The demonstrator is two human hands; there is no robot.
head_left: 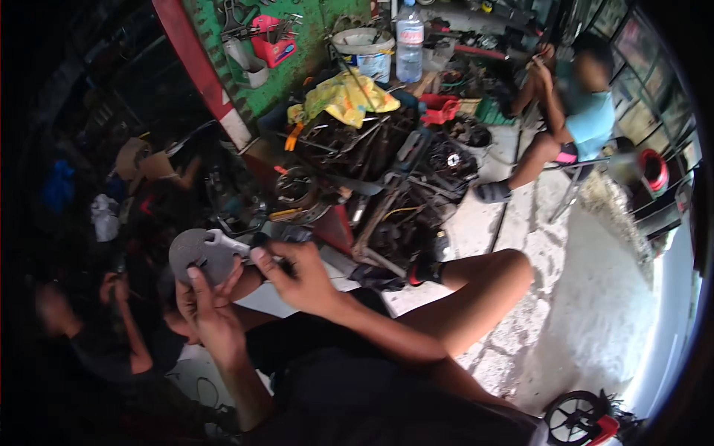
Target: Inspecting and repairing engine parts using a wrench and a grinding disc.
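My left hand [212, 308] is closed on a round, flat grey disc [186, 254], gripping its lower side with thumb and fingers. Over the disc's right side lies the pale jaw of a wrench [225, 242], whose shank runs right toward my other hand. Thumb and fingers of my right hand [303, 281] are bent round the handle end, where something dark also shows between them. Whether the jaw is seated on a fitting at the disc's middle, I cannot tell. Both hands are raised above my lap.
Ahead lies a heap of tools and metal parts, topped by a yellow cloth [346, 97]. Behind it stand a white bucket [364, 56] and a water bottle [410, 44]. One person [591, 111] sits at the right, another [111, 334] at the left. A wheel [573, 418] is at lower right.
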